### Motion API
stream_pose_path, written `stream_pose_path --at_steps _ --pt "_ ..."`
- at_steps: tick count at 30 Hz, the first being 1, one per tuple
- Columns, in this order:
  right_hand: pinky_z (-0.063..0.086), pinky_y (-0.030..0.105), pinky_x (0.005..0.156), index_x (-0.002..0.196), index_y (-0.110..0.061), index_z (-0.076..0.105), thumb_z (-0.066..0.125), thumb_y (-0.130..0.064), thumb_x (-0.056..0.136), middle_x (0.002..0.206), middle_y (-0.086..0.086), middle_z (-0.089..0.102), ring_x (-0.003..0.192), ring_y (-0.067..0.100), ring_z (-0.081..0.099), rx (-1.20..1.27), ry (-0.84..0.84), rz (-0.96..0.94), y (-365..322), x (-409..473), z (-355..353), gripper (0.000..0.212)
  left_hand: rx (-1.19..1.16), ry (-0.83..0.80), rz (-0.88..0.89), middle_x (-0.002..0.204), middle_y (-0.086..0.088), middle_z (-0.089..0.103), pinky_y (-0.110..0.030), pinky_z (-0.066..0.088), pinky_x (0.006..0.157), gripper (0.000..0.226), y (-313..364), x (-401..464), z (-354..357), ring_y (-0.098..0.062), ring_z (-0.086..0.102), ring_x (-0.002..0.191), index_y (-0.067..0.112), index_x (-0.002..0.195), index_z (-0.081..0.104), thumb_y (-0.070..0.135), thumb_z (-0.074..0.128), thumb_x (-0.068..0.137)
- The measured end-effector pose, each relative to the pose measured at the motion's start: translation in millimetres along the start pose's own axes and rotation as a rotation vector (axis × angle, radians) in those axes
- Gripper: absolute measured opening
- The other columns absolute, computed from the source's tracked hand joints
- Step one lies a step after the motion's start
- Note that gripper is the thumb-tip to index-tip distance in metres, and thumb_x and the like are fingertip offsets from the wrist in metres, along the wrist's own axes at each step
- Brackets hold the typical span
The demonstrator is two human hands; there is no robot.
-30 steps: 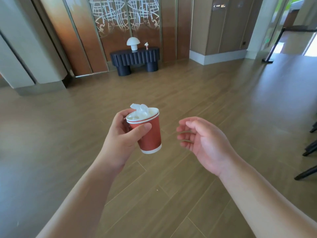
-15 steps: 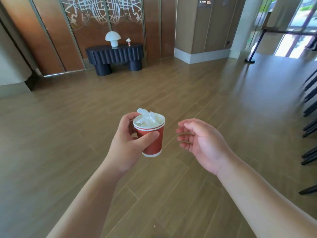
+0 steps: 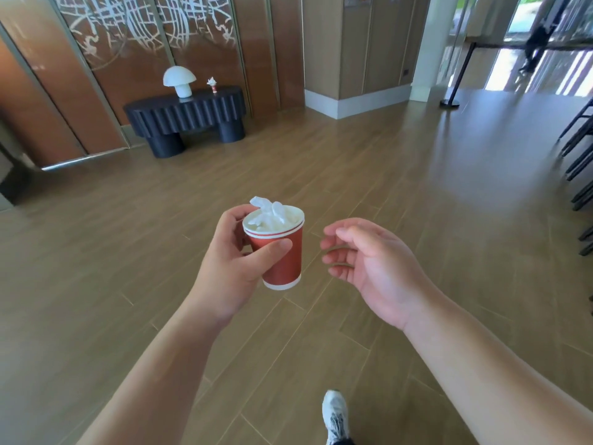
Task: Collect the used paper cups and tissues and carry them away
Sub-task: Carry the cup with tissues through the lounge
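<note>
My left hand (image 3: 229, 268) grips a red paper cup (image 3: 282, 258) with a white rim, held upright at the centre of the view. It looks like two stacked cups, since two rims show. Crumpled white tissue (image 3: 269, 213) fills the top and pokes above the rim. To the right of the cup, my right hand (image 3: 375, 264) hangs apart from it, fingers loosely curled and holding nothing. Far off on a dark console table (image 3: 186, 117), a second small red cup with tissue (image 3: 212, 85) stands beside a white mushroom lamp (image 3: 178, 81).
Wooden plank floor stretches ahead. Copper wall panels stand behind the console table. A black barrier post (image 3: 455, 81) is at the far right near glass doors, and dark chair legs (image 3: 577, 155) line the right edge. My white shoe (image 3: 335, 415) shows at the bottom.
The view has swung left to right and moved forward: the console table now sits nearer and more to the centre. The cup stays in my left hand, and a shoe has come into view.
</note>
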State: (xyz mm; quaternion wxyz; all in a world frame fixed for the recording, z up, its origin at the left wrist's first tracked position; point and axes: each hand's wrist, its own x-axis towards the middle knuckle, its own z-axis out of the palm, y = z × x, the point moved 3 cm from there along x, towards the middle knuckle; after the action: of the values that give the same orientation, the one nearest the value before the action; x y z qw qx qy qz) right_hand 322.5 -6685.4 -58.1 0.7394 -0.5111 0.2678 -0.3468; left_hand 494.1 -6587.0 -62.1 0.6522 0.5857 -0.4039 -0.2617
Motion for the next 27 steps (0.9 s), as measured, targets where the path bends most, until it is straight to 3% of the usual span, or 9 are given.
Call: stream_pose_path --at_steps 4,10,15,27 --pt "0.048 0.03 0.064 0.088 -0.012 0.07 0.049 -0.007 0.094 0.08 0.005 0.068 0.07 0.017 0.061 0.034 -0.02 -0.002 9 89 0 0.021 0.036 0.03 0.005 0.105 0.015 0.074 -0.02 0.054 0.08 0.063 -22 78 -11 -0.005 0.067 0.099 0.034 0.114 0.06 0.042 0.086 0.057" --pt "0.045 0.031 0.065 0.089 -0.012 0.067 0.048 -0.008 0.094 0.077 0.002 0.067 0.067 0.016 0.06 0.098 -0.07 0.039 1 258 0 0.02 0.07 0.108 0.006 0.108 0.011 0.073 -0.025 0.054 0.084 0.068 -46 225 -19 -0.008 0.066 0.103 0.03 0.117 0.06 0.04 0.086 0.055" --pt "0.047 0.03 0.065 0.089 -0.014 0.069 0.05 -0.012 0.092 0.079 0.003 0.068 0.068 0.016 0.061 0.08 -0.106 0.029 -29 376 -17 0.019 0.062 0.127 0.03 0.103 0.013 0.075 -0.018 0.054 0.078 0.058 -53 348 -6 -0.003 0.068 0.097 0.026 0.118 0.059 0.023 0.085 0.067" --pt "0.05 0.031 0.066 0.091 -0.013 0.07 0.05 -0.012 0.093 0.083 0.005 0.069 0.072 0.018 0.063 0.053 -0.008 0.016 -47 565 -65 0.02 -0.005 0.095 0.037 0.098 0.016 0.075 -0.017 0.055 0.073 0.05 -111 540 10 -0.002 0.069 0.091 0.022 0.12 0.056 0.017 0.077 0.074"
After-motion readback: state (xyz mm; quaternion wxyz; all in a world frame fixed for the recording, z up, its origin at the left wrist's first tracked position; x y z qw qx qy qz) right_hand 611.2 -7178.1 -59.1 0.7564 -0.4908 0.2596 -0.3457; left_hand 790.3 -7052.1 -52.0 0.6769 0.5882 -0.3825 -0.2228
